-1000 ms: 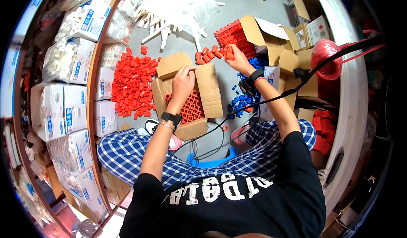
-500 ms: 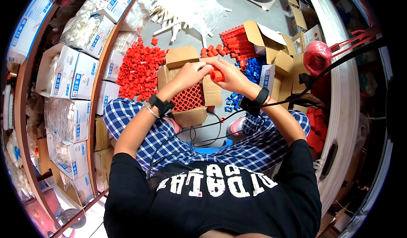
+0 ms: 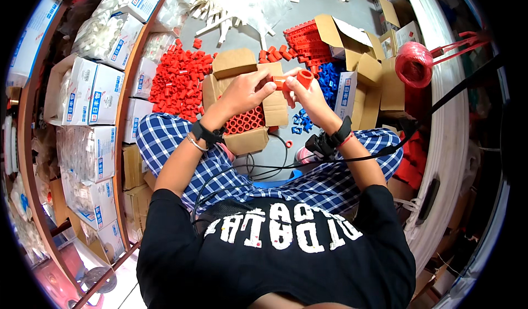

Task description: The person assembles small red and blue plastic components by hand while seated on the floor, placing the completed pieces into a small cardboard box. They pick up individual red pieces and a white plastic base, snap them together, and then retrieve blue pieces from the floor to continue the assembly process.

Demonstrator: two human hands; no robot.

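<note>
both hands raised over open cardboard box (image 3: 246, 138), rows of red tubular fittings standing on end inside. left hand (image 3: 245, 92) pinches small red plastic fitting (image 3: 279, 82), short smooth cylinder, long axis roughly level, pointing right. right hand (image 3: 304, 95) grips second red fitting (image 3: 304, 79), open round mouth facing up. the two pieces almost touching. loose red fittings pile (image 3: 179, 81) on grey floor at left.

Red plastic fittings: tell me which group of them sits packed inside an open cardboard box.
The red plastic fittings standing in neat rows in the open cardboard box under the hands; the big red pile to its left lies loose on the floor.
</note>
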